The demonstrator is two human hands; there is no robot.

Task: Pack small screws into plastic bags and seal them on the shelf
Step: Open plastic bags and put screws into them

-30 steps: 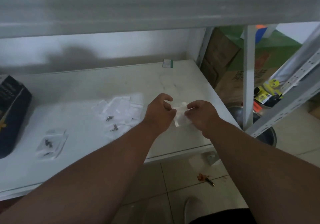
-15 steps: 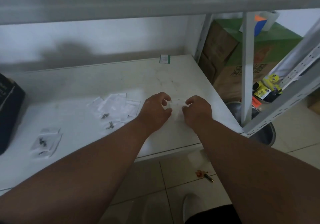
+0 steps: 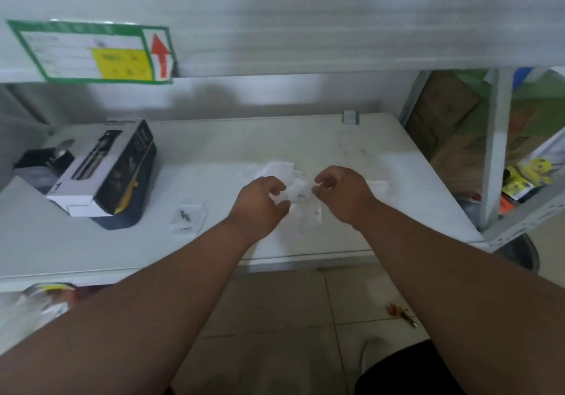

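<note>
Both of my hands hover over a loose pile of small clear plastic bags [image 3: 276, 168] on the white shelf [image 3: 244, 144]. My right hand [image 3: 341, 194] pinches the edge of one blurred plastic bag [image 3: 298, 193] with thumb and forefinger. My left hand [image 3: 263, 203] is curled beside that bag's left edge with its fingers apart, and blur hides whether it touches. Another flat bag [image 3: 377, 185] lies just right of my right hand. A bag holding dark screws [image 3: 189, 217] rests on the shelf to the left.
A black and white product box [image 3: 104, 174] lies on the shelf at left. The upper shelf beam carries a green-framed label [image 3: 91, 52]. A white upright post [image 3: 495, 150] stands at right, with cardboard boxes [image 3: 443, 125] and a metal bowl [image 3: 519, 251] behind it.
The bag both hands held went down onto the shelf. Both hands then shifted left over the pile of bags. The view swung up and left, showing the box and label.
</note>
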